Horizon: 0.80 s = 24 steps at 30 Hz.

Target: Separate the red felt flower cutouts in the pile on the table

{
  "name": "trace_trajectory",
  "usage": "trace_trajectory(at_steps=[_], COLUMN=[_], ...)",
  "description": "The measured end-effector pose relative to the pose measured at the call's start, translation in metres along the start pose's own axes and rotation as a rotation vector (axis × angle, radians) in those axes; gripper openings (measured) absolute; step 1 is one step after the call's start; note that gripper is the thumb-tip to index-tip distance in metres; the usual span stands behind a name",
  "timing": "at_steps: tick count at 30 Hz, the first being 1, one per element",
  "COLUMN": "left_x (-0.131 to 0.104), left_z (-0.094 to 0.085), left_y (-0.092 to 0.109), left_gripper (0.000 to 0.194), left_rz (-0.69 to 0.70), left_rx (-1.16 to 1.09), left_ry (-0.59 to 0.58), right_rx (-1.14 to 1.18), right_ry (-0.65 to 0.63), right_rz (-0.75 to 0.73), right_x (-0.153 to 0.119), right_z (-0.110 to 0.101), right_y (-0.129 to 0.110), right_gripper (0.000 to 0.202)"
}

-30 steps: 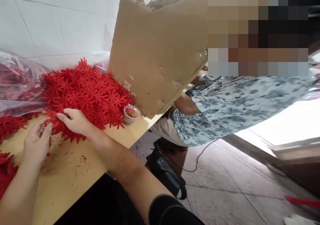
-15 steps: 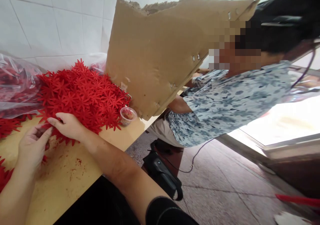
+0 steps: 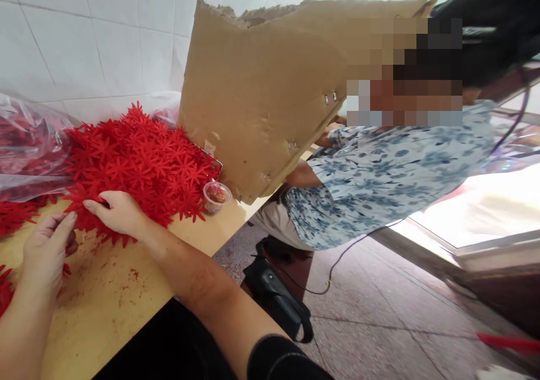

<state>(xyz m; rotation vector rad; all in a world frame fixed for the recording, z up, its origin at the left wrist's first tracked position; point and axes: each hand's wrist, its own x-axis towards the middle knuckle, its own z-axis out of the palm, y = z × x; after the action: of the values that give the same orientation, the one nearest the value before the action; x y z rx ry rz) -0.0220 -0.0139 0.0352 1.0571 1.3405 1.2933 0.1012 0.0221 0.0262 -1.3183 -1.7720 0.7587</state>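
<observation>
The wooden table (image 3: 126, 307) carries a big heap of red flower cutouts (image 3: 139, 160) against the tiled wall, with a torn cardboard sheet (image 3: 261, 98) leaning just right of the heap and a co-worker in a patterned shirt (image 3: 379, 183) beyond it. A small plastic cup (image 3: 216, 195) sits at the heap's right foot. The right hand (image 3: 116, 212) lies flat on the heap's near edge, fingers stretched. The left hand (image 3: 44, 250) has drawn back slightly from the heap, fingers loosely curled, holding nothing visible.

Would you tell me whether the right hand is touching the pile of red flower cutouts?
Touching: the head view shows the right hand resting on the red flower cutouts at the pile's near edge.
</observation>
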Motion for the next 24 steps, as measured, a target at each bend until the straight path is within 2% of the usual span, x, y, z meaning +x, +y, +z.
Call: trace_trajectory(at_steps=[2, 6, 12, 18, 24], left_x=[-0.001, -0.006, -0.005, -0.005, -0.005], left_z=[0.000, 0.003, 0.003, 0.003, 0.006], left_y=[0.000, -0.001, -0.010, -0.016, -0.018], left_gripper=[0.031, 0.031, 0.020, 0.009, 0.006], left_rz=[-0.024, -0.056, -0.035, -0.047, -0.034], left_rx=[-0.025, -0.082, -0.133, -0.180, -0.220], left_ry=[-0.026, 0.003, 0.032, 0.050, 0.084], right_rx=[-0.001, 0.074, 0.438, 0.460, 0.375], right_ry=[-0.052, -0.184, -0.248, -0.203, -0.075], right_rz=[-0.057, -0.124, -0.213, -0.137, -0.047], right_x=[0.000, -0.002, -0.010, -0.015, -0.016], right_z=[0.000, 0.002, 0.002, 0.003, 0.003], right_y=[0.000, 0.000, 0.007, 0.012, 0.014], right_gripper=[0.036, 0.031, 0.010, 0.026, 0.042])
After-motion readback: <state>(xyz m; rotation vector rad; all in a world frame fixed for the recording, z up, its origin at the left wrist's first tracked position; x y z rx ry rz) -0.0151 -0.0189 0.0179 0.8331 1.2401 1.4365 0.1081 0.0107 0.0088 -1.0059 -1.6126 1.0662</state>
